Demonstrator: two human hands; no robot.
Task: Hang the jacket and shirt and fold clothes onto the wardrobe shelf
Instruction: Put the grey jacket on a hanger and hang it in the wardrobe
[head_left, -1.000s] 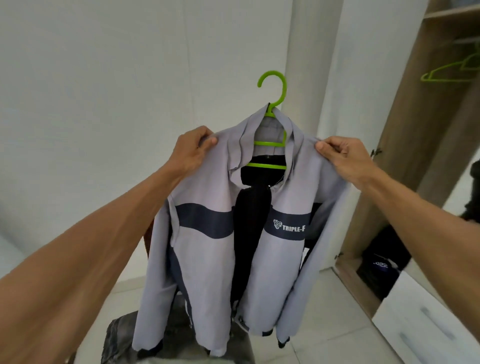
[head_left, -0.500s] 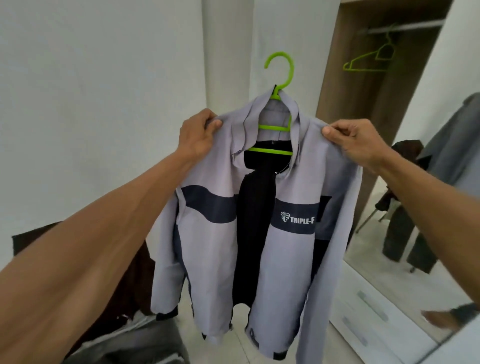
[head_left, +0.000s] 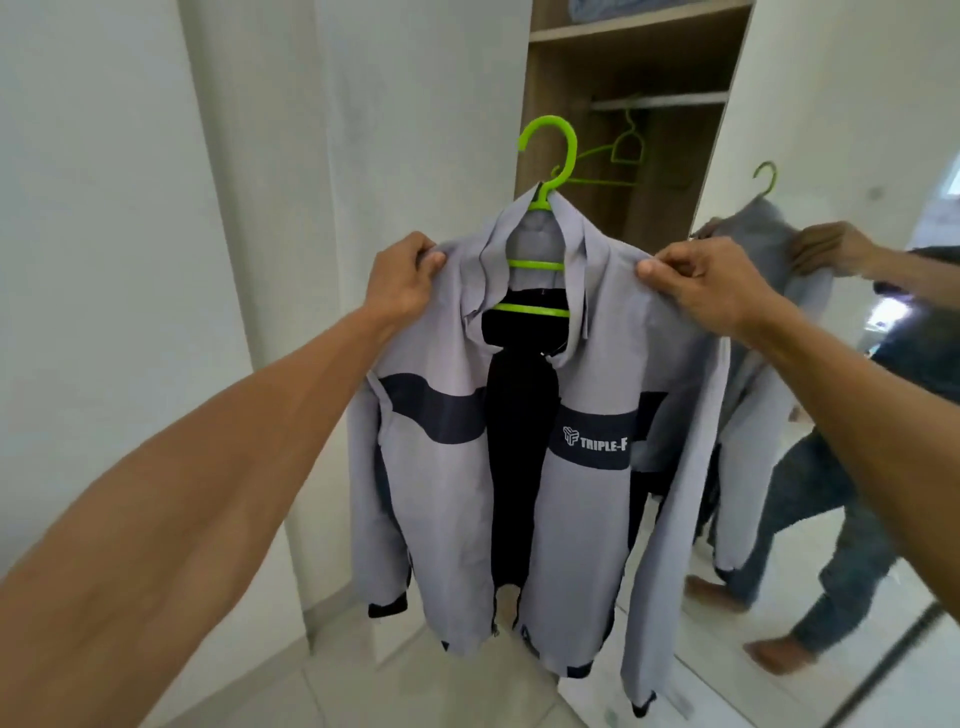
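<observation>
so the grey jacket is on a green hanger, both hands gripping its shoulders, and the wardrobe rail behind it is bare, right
Not quite: the rail is not bare. The head view shows a spare hanger hooked on it. The rest holds: the grey jacket is on a green hanger, with the left hand and right hand gripping its shoulders.

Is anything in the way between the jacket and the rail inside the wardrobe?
Nothing visible blocks it. The wardrobe stands open, and the jacket is right in front of it. The part of the rail that shows carries one empty green hanger.
</observation>
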